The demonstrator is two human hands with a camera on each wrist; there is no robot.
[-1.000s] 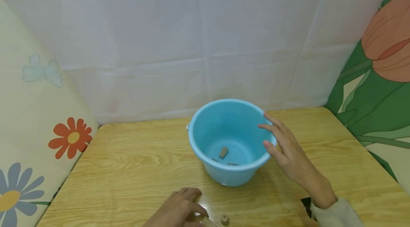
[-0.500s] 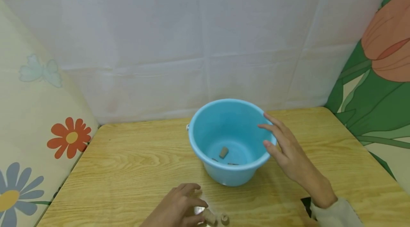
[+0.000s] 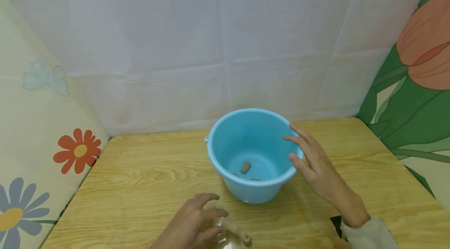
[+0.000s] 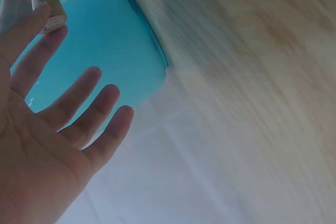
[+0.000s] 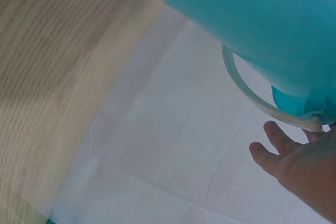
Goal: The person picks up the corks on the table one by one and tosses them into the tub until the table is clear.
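Observation:
A cork [image 4: 49, 8] is pinched between the thumb and forefinger of my left hand [image 3: 191, 217], its other fingers spread. In the head view this cork is blurred, just beyond the fingertips. A second cork [image 3: 247, 240] lies close by, near the front of the table. A clear, shiny thing [image 3: 222, 233] shows below the left hand, partly hidden by it. The light blue bucket [image 3: 251, 192] stands upright in the middle, with a cork [image 3: 245, 167] on its bottom. My right hand [image 3: 314, 167] rests at the bucket's right rim, fingers loosely spread, thumb and forefinger over the rim.
The bucket's pale handle [image 5: 252, 95] hangs down its outside. A dark piece [image 3: 336, 225] lies by the right sleeve [image 3: 367, 235]. A white cloth [image 3: 158, 46] backs the wood-grain table [image 3: 147, 175], and flowered panels flank it.
My left hand has moved a little up and away from the front edge, its pinched cork shifting up with it. My right hand and the bucket stay put.

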